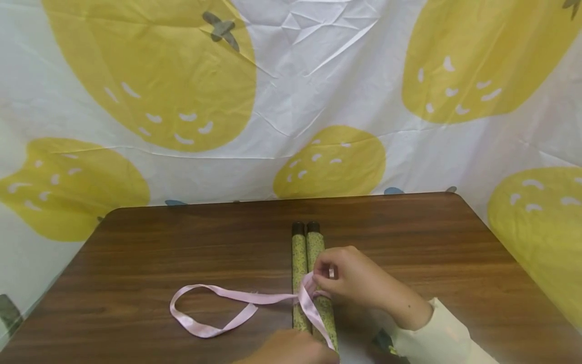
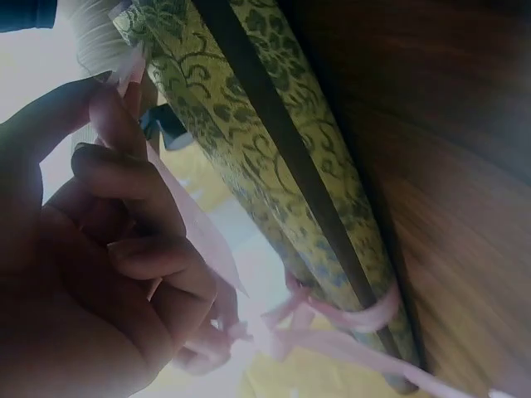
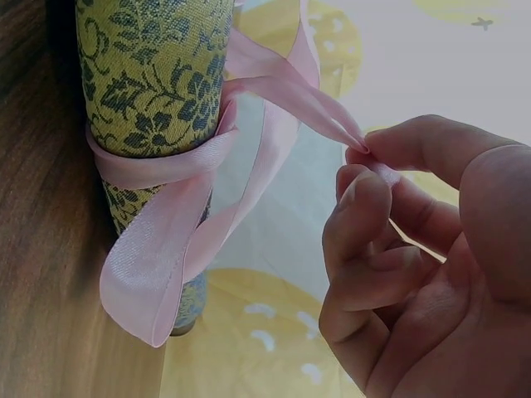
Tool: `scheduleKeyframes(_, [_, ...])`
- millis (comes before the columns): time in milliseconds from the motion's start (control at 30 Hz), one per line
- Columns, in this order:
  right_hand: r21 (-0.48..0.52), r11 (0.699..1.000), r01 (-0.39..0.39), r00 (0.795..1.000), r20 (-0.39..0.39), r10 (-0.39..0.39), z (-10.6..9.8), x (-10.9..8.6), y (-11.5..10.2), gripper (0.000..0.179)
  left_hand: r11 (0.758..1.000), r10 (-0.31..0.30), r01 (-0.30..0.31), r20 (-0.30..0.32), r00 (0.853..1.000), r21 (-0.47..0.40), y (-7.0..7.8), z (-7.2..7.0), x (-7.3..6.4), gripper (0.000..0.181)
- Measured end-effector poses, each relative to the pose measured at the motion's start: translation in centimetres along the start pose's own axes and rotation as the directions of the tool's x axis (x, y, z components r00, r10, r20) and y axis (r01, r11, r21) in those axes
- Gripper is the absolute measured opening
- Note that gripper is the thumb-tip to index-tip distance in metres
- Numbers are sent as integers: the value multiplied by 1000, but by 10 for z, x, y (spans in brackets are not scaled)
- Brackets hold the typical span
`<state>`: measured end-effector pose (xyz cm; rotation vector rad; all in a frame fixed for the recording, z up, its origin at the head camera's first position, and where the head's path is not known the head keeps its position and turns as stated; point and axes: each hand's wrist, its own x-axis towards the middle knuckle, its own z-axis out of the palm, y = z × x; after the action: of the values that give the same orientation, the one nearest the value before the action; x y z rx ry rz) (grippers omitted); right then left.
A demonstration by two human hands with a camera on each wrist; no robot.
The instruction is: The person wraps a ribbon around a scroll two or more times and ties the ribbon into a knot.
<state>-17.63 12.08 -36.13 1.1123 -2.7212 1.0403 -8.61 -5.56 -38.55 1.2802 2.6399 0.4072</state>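
Two scroll-like rolls covered in yellow-green floral brocade, a left roll (image 1: pixel 298 255) and a right roll (image 1: pixel 316 250), lie side by side with dark end knobs pointing away. A pink satin ribbon (image 1: pixel 236 296) goes round them, and one length of it trails left in a loop on the table. Above the rolls my right hand (image 1: pixel 352 273) pinches a fold of the ribbon between thumb and index finger. Nearer me, my left hand (image 2: pixel 116 240) pinches another stretch of the ribbon, drawn taut toward me. The ribbon's crossing (image 2: pixel 267 332) shows in the left wrist view.
The brown wood-grain table (image 1: pixel 204 247) has rounded far corners. Behind it hangs a white cloth (image 1: pixel 291 106) printed with yellow fruit. A pale sleeve (image 1: pixel 436 336) covers my right forearm, and a small dark object (image 1: pixel 384 343) shows beside it.
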Motion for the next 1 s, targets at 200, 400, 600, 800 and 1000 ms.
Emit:
scheduleKeyframes(200, [19, 1000, -11, 1000, 15, 10, -1, 0, -1, 13, 1000, 27, -27, -17, 999, 2, 6, 0, 12, 15])
scheduleKeyframes(400, [15, 1000, -20, 1000, 19, 20, -3, -1, -1, 13, 1000, 31, -31, -4, 1000, -3, 6, 4, 19, 9])
scheduleKeyframes(600, [6, 1000, -5, 1000, 15, 5, -2, 0, 1, 13, 998, 51, -52, -16, 999, -28, 3, 6, 22, 4])
scheduleKeyframes(800, [5, 1000, 7, 1000, 11, -7, -2, -1, 1, 15, 997, 9, -10, -19, 1000, -75, -1, -3, 19, 9])
scheduleKeyframes(1000, [27, 1000, 5, 1000, 19, -6, -3, 0, 1, 16, 991, -121, 105, -224, 967, -83, -16, -21, 11, 8])
